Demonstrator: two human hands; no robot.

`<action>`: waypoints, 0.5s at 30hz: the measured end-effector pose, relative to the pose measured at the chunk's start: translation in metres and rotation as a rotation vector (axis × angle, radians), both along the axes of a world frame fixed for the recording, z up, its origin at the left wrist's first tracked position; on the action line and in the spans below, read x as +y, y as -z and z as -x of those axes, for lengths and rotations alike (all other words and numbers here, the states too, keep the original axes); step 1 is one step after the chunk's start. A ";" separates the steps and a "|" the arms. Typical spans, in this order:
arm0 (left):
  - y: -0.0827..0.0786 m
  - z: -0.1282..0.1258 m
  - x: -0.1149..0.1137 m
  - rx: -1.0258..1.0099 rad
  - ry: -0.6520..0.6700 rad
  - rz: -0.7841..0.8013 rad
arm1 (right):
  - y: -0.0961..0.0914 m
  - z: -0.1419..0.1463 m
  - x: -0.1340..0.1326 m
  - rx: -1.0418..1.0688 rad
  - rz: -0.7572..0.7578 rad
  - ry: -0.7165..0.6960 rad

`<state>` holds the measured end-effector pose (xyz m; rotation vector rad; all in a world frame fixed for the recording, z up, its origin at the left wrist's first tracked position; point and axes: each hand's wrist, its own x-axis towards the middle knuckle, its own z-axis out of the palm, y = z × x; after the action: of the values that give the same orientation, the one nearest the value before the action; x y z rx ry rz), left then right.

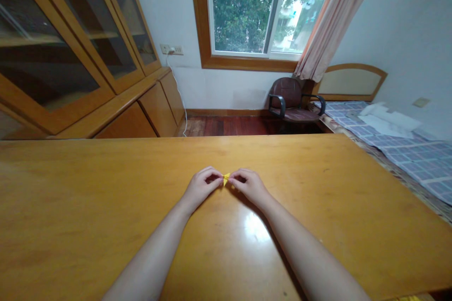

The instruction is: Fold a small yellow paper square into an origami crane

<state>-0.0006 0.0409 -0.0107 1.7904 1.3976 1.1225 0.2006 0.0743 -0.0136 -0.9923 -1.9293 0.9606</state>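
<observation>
A small folded piece of yellow paper sits just above the wooden table, near its middle. My left hand pinches its left end with fingers curled. My right hand pinches the right end the same way. Both hands rest close together on the tabletop, and most of the paper is hidden between the fingertips.
A wooden cabinet with glass doors stands at the left. Beyond the table are a dark red armchair, a window with a pink curtain, and a bed with a checked sheet at the right.
</observation>
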 end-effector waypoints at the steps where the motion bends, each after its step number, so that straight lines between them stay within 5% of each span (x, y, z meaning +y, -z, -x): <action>1: 0.000 0.000 0.000 0.001 0.000 0.000 | 0.000 0.000 0.000 -0.005 -0.016 0.002; 15: -0.004 -0.002 0.000 -0.001 -0.001 0.004 | 0.003 -0.001 -0.002 -0.037 -0.145 0.009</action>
<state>0.0016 0.0408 -0.0067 1.7866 1.3999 1.1206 0.2012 0.0726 -0.0165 -0.9397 -1.9929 0.7901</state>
